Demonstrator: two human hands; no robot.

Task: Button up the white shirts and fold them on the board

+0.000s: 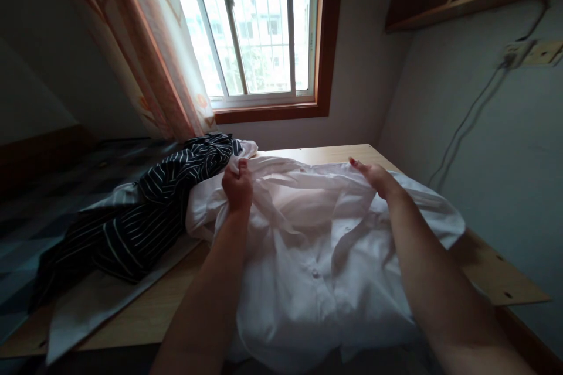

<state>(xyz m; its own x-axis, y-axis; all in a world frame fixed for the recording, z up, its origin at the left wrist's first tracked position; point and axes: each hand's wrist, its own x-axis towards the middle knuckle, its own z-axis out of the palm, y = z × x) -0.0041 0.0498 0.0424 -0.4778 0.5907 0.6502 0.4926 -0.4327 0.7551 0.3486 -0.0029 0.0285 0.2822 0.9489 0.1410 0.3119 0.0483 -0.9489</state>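
Note:
A white button-up shirt (290, 281) lies spread over the wooden board, its buttoned front facing up and its lower end hanging toward me. My left hand (238, 184) is closed in a fist around the cloth at the shirt's upper left. At the upper right, my right hand (373, 177) grips the collar edge, thumb stretched along the top and the other fingers hidden beneath the fabric. Between the two hands the collar edge is drawn out wide, with the neck opening showing inside.
Black clothing with white stripes (145, 211) lies heaped at the left, beside a checked bed cover (26, 234). The wooden board (497, 272) reaches to the right wall, where a cord (461, 120) hangs from a socket. A window (259, 29) and a flowered curtain (145, 41) are behind.

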